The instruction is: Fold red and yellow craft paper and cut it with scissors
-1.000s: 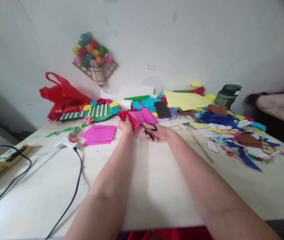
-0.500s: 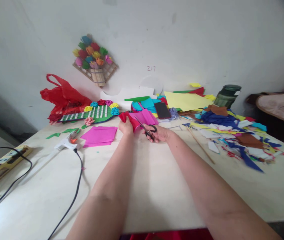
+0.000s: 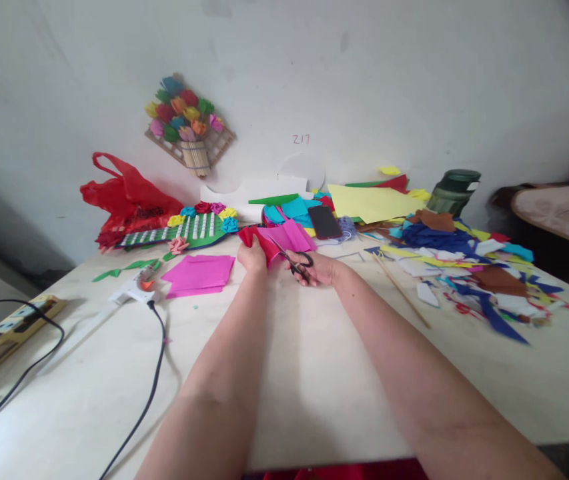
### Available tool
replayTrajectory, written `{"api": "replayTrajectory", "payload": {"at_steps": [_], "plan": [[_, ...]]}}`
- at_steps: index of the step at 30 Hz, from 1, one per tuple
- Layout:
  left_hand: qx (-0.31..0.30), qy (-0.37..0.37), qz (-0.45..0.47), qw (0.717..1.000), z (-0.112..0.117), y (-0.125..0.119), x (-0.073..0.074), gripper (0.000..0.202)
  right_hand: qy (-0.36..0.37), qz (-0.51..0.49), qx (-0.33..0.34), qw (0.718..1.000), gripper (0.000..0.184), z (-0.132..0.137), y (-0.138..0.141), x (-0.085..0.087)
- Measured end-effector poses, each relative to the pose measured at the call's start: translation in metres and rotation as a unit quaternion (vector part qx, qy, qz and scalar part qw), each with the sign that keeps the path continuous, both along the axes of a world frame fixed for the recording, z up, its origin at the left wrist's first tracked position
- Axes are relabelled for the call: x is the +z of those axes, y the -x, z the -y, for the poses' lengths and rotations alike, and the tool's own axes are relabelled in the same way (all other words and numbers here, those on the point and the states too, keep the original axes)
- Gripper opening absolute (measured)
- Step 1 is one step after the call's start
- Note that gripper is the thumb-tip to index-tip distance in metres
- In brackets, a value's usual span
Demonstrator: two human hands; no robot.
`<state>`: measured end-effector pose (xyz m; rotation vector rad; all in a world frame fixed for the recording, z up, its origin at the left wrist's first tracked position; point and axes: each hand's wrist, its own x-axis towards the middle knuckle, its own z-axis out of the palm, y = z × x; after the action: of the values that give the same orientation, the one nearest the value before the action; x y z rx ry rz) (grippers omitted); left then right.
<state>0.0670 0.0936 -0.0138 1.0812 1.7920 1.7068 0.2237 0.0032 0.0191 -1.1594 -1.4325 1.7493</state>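
Observation:
Fingers of my left hand [image 3: 253,256] are closed on a piece of red paper [image 3: 267,251], held just above the table. In my right hand [image 3: 318,268] is a pair of black-handled scissors [image 3: 300,261], its blades pointing up and left against the red paper. Whether the blades are cutting into it I cannot make out. Magenta paper [image 3: 294,235] lies right behind the two hands. A stack of magenta paper pieces [image 3: 200,275] rests to the left of my left hand.
At left are a glue gun [image 3: 137,288] with its cord and a power strip [image 3: 14,327]. A green flower-trimmed craft piece [image 3: 199,228] and red bag [image 3: 124,197] stand behind. Right are a phone [image 3: 324,221], a stick [image 3: 401,290], paper scraps [image 3: 501,280] and a green bottle [image 3: 453,192].
Both hands stay almost in place, with the red paper and scissors still held. The view has shifted very slightly.

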Motion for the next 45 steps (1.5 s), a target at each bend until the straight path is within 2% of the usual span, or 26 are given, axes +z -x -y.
{"api": "replayTrajectory", "payload": {"at_steps": [16,31,45], "plan": [[-0.010,0.022,-0.045,0.999,0.0061,0.0026,0.0050,0.030,-0.001,-0.006,-0.006,1.000,0.049,-0.0007,0.0000,-0.0024],[-0.017,0.020,-0.046,0.999,0.0041,0.0047,0.0014,0.030,-0.023,0.012,-0.023,0.999,0.051,-0.0018,0.0007,-0.0058],[-0.021,0.018,-0.058,0.998,0.0037,0.0088,0.0002,0.030,-0.033,0.016,-0.018,0.999,0.044,-0.0008,-0.0003,-0.0042]]}}
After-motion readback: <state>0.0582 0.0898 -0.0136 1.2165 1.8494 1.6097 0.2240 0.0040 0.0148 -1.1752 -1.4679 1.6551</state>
